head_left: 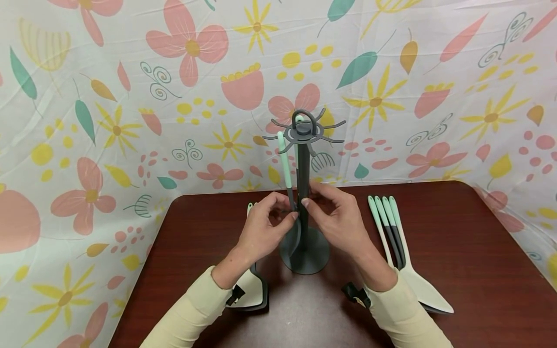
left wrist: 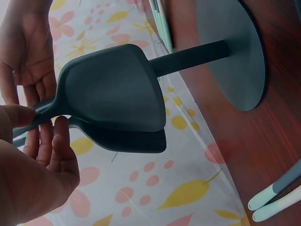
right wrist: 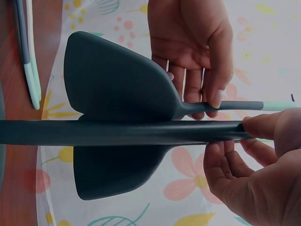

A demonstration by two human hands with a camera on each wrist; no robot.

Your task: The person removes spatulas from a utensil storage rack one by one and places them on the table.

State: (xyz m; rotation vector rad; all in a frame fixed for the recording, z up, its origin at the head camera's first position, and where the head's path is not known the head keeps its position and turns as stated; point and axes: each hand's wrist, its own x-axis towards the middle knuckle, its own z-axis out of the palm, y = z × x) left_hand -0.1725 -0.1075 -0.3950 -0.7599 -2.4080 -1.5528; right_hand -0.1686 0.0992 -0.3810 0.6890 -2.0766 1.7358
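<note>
A dark grey utensil stand (head_left: 303, 179) with a round base and a ring of hooks stands upright on the table. My left hand (head_left: 264, 229) pinches the lower handle of a dark turner (left wrist: 110, 89), whose mint-green handle end rises to a hook on the stand's left side. Blade down, this turner hangs beside the pole. My right hand (head_left: 341, 220) holds the pole, thumb in front and fingers curled behind. Behind the first, a second dark turner (right wrist: 113, 172) also hangs blade down, its mint handle partly hidden by the pole.
Left of the stand, a white turner (head_left: 249, 290) lies over a dark one, partly covered by my left forearm. Several mint-handled utensils, including a white turner (head_left: 424, 290), lie to the right by my right forearm. A floral cloth (head_left: 196, 121) hangs behind the brown table (head_left: 478, 232).
</note>
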